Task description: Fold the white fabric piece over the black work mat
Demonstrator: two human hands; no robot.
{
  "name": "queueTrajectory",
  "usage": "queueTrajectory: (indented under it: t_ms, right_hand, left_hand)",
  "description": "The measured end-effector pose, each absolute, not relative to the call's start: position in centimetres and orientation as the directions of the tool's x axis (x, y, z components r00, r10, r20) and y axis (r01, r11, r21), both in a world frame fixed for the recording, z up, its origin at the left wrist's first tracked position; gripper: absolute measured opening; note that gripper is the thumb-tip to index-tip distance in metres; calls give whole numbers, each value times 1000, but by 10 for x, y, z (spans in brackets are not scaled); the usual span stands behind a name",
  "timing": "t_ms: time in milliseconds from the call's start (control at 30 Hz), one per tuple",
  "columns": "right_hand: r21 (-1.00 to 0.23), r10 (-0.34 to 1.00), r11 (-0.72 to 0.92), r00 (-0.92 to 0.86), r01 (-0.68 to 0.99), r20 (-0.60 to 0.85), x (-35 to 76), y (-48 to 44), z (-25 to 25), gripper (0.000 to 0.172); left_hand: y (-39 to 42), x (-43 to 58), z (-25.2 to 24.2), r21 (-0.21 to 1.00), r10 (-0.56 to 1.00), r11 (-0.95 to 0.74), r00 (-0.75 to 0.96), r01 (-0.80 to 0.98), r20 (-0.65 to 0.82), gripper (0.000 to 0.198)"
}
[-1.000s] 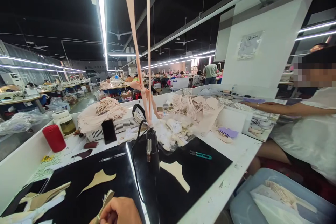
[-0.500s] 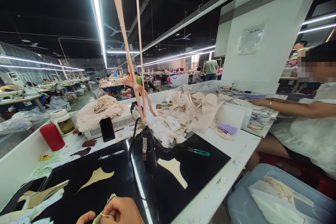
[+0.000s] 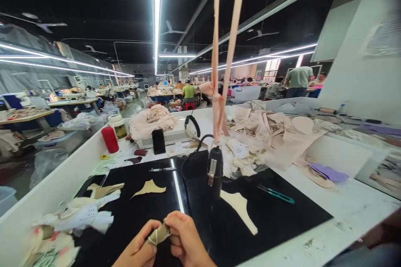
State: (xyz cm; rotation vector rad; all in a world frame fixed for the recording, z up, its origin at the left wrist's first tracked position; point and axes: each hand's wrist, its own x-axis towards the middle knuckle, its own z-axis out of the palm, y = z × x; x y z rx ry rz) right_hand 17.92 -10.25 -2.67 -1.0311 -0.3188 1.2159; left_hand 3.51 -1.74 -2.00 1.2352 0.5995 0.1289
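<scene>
Between my two hands is a small olive-beige fabric piece (image 3: pixel 159 235) with a pale tie or cord around it. My left hand (image 3: pixel 140 244) pinches its left end, and my right hand (image 3: pixel 184 238) grips the right end near the top. Both hands are over the black work mat (image 3: pixel 125 212). Beyond them lies a cream cut piece (image 3: pixel 150 188). Another cream piece (image 3: pixel 241 210) rests to the right, partly behind a black handheld tool (image 3: pixel 216 171) that hangs from peach fabric straps (image 3: pixel 219 112).
Teal thread snips (image 3: pixel 277 195) lie on the mat's right side, and a pen (image 3: pixel 163 169) at its back. A phone (image 3: pixel 158 142) leans on a white box. Fabric bundles (image 3: pixel 72 217) fill the left edge. Beige pieces (image 3: pixel 275 133) heap up behind. A red cylinder (image 3: pixel 110 139) stands back left.
My view has swung left, so the table sits further right and the co-worker has left the picture. Both hands have come up more fully into view, still holding the fabric piece.
</scene>
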Motion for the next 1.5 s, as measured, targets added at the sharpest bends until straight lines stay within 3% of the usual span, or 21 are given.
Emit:
queueTrajectory:
  t_ms: [167, 267, 333, 433, 500, 633, 700, 767, 867, 933, 1033, 1133, 1233, 1300, 1367, 1433, 1500]
  right_hand:
    - [-672, 883, -44, 286, -739, -372, 180, -115, -16, 43]
    - [-604, 893, -99, 196, -791, -404, 182, -115, -15, 49]
    - [-569, 902, -134, 138, -812, -410, 182, -114, -14, 50]
    - [-541, 913, -172, 74, -823, -402, 182, -113, -14, 50]
    - [-533, 919, -188, 44, -825, -392, 181, -114, -15, 49]
    - [-528, 931, -192, 16, -827, -364, 180, -118, -19, 53]
    - [-539, 935, -199, 5, -819, -354, 178, -121, -22, 58]
    - [-557, 937, -212, -5, -803, -350, 173, -123, -24, 60]
    - [-601, 937, -207, 20, -772, -348, 161, -125, -28, 58]
    - [-675, 937, -174, 90, -717, -337, 155, -127, -31, 56]
    - [-806, 932, -103, 226, -583, -283, 153, -131, -34, 49]
    - [-937, 920, -34, 356, -347, -165, 158, -137, -35, 42]
    - [-981, 888, -3, 450, -194, -91, 165, -139, -33, 41]
    - [-967, 852, 12, 509, -253, -123, 168, -138, -33, 44]
    - [-942, 811, 43, 562, -333, -161, 172, -136, -33, 47]
    - [-917, 795, 69, 576, -393, -187, 175, -135, -34, 49]
    - [-907, 789, 102, 589, -408, -176, 176, -136, -36, 50]
  left_hand:
    - [-17, 26, 2, 708, 47, 650, 915, 276, -400, 43]
    - [-15, 19, 3, 607, -25, 746, 922, 274, -386, 31]
    - [-15, 16, -2, 570, -27, 777, 918, 268, -395, 23]
    - [-17, 14, -9, 543, -47, 793, 916, 277, -398, 39]
    - [-18, 15, -7, 554, -40, 789, 922, 266, -386, 40]
    - [-19, 17, 5, 631, 73, 758, 940, 166, -334, 7]
    - [-19, 18, 9, 663, 129, 738, 938, 125, -321, 17]
    - [-19, 18, 10, 672, 156, 732, 935, 108, -319, 10]
    - [-18, 20, 7, 677, 177, 729, 928, 100, -328, 41]
    - [-19, 23, 5, 698, 211, 710, 916, 96, -341, 39]
    - [-22, 27, 4, 757, 316, 649, 878, 77, -360, 13]
    - [-28, 27, 3, 839, 427, 536, 827, 94, -365, 44]
    - [-36, 24, 7, 937, 527, 334, 803, 106, -278, 38]
    - [-40, 21, 14, 988, 579, 33, 803, 152, -143, 34]
    - [-43, 19, 21, 933, 559, -262, 827, 246, -61, 42]
    - [-45, 17, 26, 878, 526, -360, 846, 314, -86, 47]
    - [-46, 17, 27, 890, 524, -320, 843, 324, -119, 45]
